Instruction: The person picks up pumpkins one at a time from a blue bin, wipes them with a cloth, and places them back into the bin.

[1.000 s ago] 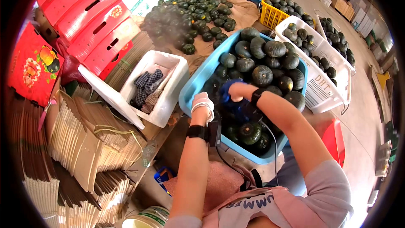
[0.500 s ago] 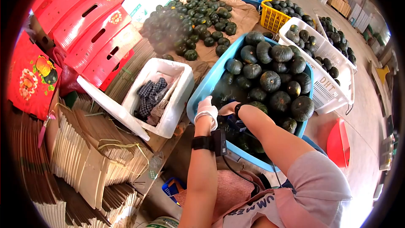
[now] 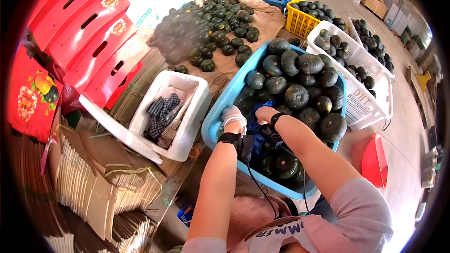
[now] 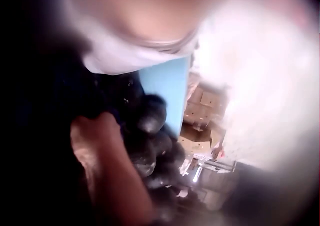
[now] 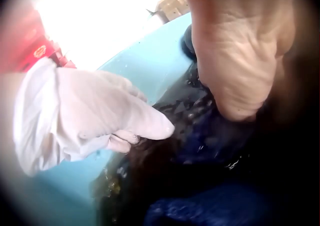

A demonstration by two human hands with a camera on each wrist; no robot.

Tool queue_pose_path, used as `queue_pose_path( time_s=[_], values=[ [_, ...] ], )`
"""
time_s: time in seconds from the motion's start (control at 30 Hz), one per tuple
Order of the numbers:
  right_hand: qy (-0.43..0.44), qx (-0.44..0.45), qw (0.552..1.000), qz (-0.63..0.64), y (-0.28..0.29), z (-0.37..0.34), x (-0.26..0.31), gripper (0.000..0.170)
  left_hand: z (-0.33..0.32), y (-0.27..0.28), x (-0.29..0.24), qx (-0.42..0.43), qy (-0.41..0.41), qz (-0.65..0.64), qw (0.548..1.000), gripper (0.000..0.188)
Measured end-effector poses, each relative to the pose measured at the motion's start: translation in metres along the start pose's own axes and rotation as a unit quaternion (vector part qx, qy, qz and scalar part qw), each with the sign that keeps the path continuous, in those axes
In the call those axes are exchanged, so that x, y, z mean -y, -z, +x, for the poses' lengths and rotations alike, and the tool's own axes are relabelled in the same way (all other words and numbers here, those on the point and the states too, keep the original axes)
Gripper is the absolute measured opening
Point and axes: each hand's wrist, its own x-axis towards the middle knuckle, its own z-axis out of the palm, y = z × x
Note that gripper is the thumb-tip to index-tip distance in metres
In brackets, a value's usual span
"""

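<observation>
Several dark green pumpkins [image 3: 296,94] fill the light blue tub [image 3: 212,112], with water among them. My left hand [image 3: 231,114], in a white glove, is inside the tub's left end. In the right wrist view its thumb [image 5: 157,126] and curled fingers grip a dark pumpkin [image 5: 150,158], mostly hidden in shadow and water. My right hand [image 3: 266,114] is close beside it, holding a wet blue cloth [image 5: 210,206] low against the pumpkins. Its fingers are hidden. The left wrist view shows the right hand [image 4: 97,136] from across, dark and blurred.
A white foam box [image 3: 199,107] with checked fabric stands left of the tub. White crates [image 3: 361,98] and a yellow crate [image 3: 300,21] of pumpkins are at right. More pumpkins [image 3: 211,42] lie on a tan sheet. Flattened cardboard [image 3: 84,178] and red cartons [image 3: 89,42] stack up at left.
The right hand with the blue cloth moved in towards the left hand, then back out to the right. The left hand stays at the tub's left end. The head view has shifted slightly.
</observation>
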Motion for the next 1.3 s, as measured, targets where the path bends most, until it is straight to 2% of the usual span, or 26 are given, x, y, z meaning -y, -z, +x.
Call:
queue_pose_path(
  time_s=[0.07, 0.1, 0.17, 0.2, 0.27, 0.33, 0.37, 0.4, 0.43, 0.47, 0.5, 0.53, 0.6, 0.63, 0.67, 0.73, 0.8, 0.83, 0.87, 0.93, 1.0, 1.07, 1.1, 1.13, 1.2, 1.3],
  values=[
    [-0.014, 0.139, 0.988, 0.059, 0.051, -0.026, 0.007, 0.034, 0.008, -0.014, -0.014, -0.083, 0.067, 0.031, 0.994, 0.047],
    [-0.008, 0.084, 0.993, 0.083, 0.041, -0.019, -0.005, 0.036, -0.009, -0.001, -0.021, -0.046, 0.021, 0.083, 0.995, 0.036],
    [-0.037, -0.006, 0.993, 0.110, 0.040, -0.015, -0.009, 0.031, -0.008, -0.003, -0.025, -0.064, 0.023, 0.031, 0.997, 0.027],
    [-0.044, -0.073, 0.988, 0.131, 0.025, -0.001, -0.016, 0.030, 0.000, -0.009, -0.022, -0.049, 0.011, 0.033, 0.998, 0.036],
    [-0.051, -0.062, 0.984, 0.157, 0.029, -0.005, -0.006, 0.028, 0.022, -0.036, -0.014, -0.058, -0.005, 0.055, 0.997, 0.060],
    [0.009, -0.029, 0.996, 0.089, 0.008, 0.019, -0.004, 0.027, 0.029, -0.042, -0.019, -0.039, 0.018, 0.113, 0.993, 0.055],
    [0.024, 0.020, 0.997, 0.072, 0.015, 0.021, -0.003, 0.027, 0.049, -0.053, -0.018, -0.061, 0.137, -0.032, 0.988, 0.052],
    [0.042, 0.070, 0.995, 0.056, 0.018, 0.021, -0.002, 0.028, 0.074, -0.067, -0.011, -0.078, 0.253, -0.176, 0.948, 0.050],
    [0.054, 0.073, 0.995, 0.051, 0.001, 0.040, -0.007, 0.028, 0.115, -0.101, 0.026, -0.020, 0.051, -0.019, 0.998, 0.050],
    [0.049, 0.067, 0.996, 0.035, 0.003, 0.033, -0.004, 0.028, 0.142, -0.126, 0.061, 0.038, -0.152, 0.142, 0.977, 0.051],
    [0.035, 0.081, 0.994, 0.057, 0.012, 0.022, 0.002, 0.029, 0.125, -0.126, 0.063, -0.032, -0.160, 0.171, 0.972, 0.037],
    [0.022, 0.091, 0.992, 0.079, 0.021, 0.016, 0.007, 0.029, 0.101, -0.103, 0.052, 0.050, -0.123, 0.170, 0.977, 0.036],
    [-0.077, -0.030, 0.995, 0.064, 0.005, 0.019, 0.031, 0.031, 0.098, -0.096, 0.057, 0.098, -0.155, 0.162, 0.970, 0.037],
    [-0.002, -0.031, 0.997, 0.067, -0.002, 0.019, 0.031, 0.032, 0.106, -0.104, 0.063, 0.101, -0.150, 0.188, 0.965, 0.035],
    [0.073, -0.031, 0.995, 0.066, -0.004, 0.020, 0.025, 0.033, 0.156, -0.164, 0.101, 0.026, -0.222, 0.113, 0.968, 0.042],
    [0.087, 0.003, 0.990, 0.113, -0.001, 0.025, 0.016, 0.031, 0.109, -0.104, 0.055, 0.046, -0.086, 0.080, 0.992, 0.063],
    [0.139, -0.031, 0.980, 0.140, 0.002, 0.024, -0.010, 0.032, 0.010, -0.028, -0.009, -0.021, 0.040, 0.068, 0.997, 0.082],
    [0.110, -0.016, 0.984, 0.138, 0.025, -0.001, -0.015, 0.039, -0.002, -0.008, -0.019, 0.015, 0.039, 0.058, 0.997, 0.102],
    [0.163, -0.008, 0.975, 0.149, 0.043, -0.006, -0.011, 0.038, -0.013, 0.009, -0.025, 0.017, 0.020, 0.052, 0.998, 0.100],
    [0.061, 0.050, 0.976, 0.204, 0.059, -0.070, -0.028, 0.042, -0.047, 0.039, -0.037, -0.032, -0.017, 0.014, 0.999, 0.100],
    [0.160, 0.030, 0.982, 0.094, 0.077, -0.131, -0.029, 0.046, -0.100, 0.070, -0.053, -0.024, 0.004, -0.108, 0.994, 0.102],
    [0.197, -0.061, 0.977, 0.045, 0.047, -0.147, -0.039, 0.050, -0.086, 0.050, -0.031, -0.094, -0.099, -0.216, 0.967, 0.106],
    [0.259, -0.237, 0.931, 0.099, 0.033, -0.163, -0.036, 0.051, -0.104, 0.049, -0.036, -0.100, -0.110, -0.278, 0.949, 0.105],
    [0.258, -0.236, 0.932, 0.101, 0.023, -0.174, -0.034, 0.051, -0.123, 0.047, -0.043, -0.106, -0.121, -0.338, 0.927, 0.104],
    [0.309, -0.506, 0.764, 0.255, 0.015, -0.213, -0.027, 0.049, -0.138, 0.029, -0.044, -0.136, -0.172, -0.354, 0.909, 0.102],
    [0.288, -0.513, 0.766, 0.259, 0.000, -0.235, -0.020, 0.051, -0.140, -0.011, -0.051, -0.149, -0.270, -0.400, 0.863, 0.096]
  ],
)
